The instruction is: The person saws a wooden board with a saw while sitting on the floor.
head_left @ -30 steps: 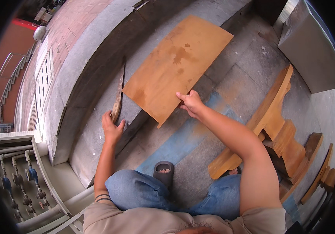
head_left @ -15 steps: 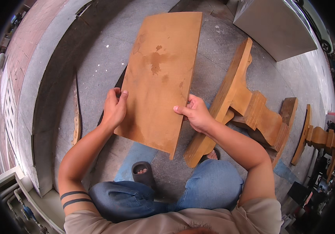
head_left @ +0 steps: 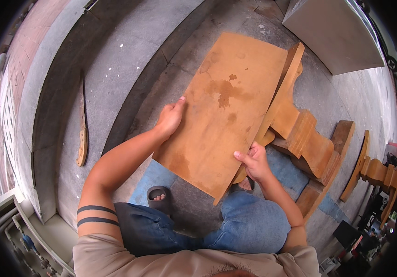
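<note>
- We gripped the wooden board (head_left: 240, 92) between our left hand (head_left: 171, 119) and right hand (head_left: 256, 162), by its long edges.
- Its long axis ran forward-right from both; the right sat closer to its near end.

Lit by soft, diffuse daylight, mod. bright o'all. Washed out on pale floor (head_left: 369, 94), far right; shaded along curved step (head_left: 50, 101), left. Fairly crisp on wooden board (head_left: 207, 134); bent & blurry twd edges, w/ black corners.
</note>
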{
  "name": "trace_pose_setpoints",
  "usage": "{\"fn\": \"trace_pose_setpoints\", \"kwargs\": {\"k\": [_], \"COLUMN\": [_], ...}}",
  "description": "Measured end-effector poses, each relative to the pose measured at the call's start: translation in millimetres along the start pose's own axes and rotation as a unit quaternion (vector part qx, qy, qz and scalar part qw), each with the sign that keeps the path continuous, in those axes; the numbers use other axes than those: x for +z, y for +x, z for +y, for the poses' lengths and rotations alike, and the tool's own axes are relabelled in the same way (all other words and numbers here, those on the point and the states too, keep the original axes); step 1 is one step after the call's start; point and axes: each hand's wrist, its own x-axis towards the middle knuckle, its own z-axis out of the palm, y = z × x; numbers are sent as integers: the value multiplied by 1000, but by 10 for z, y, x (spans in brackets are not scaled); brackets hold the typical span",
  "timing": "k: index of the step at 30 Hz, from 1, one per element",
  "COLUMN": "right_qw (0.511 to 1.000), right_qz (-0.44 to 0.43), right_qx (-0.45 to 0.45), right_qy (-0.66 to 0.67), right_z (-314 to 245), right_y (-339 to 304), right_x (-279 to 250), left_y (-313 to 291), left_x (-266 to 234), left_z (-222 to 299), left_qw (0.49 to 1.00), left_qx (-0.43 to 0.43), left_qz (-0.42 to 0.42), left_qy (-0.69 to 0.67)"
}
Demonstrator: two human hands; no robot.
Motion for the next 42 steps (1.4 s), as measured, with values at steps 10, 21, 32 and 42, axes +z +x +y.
{"fn": "trace_pose_setpoints", "kwargs": {"k": [10, 21, 32, 42], "right_qw": [971, 861, 953, 958], "right_qz": [131, -69, 188, 228], "right_qx": [-114, -107, 15, -56], "right_qy": [-162, -493, -237, -162], "right_z": [-969, -385, -505, -354], "right_y": [403, 803, 1383, 835], "right_x": [614, 1375, -268, -672], "left_y": [-129, 141, 29, 484], "left_x": [215, 75, -822, 269], "left_z": [826, 869, 721, 322], "left_qw": [972, 966, 962, 982], "left_qx": [111, 160, 139, 0], "left_qz": [-192, 44, -193, -154], "left_qy": [77, 198, -133, -112]}}
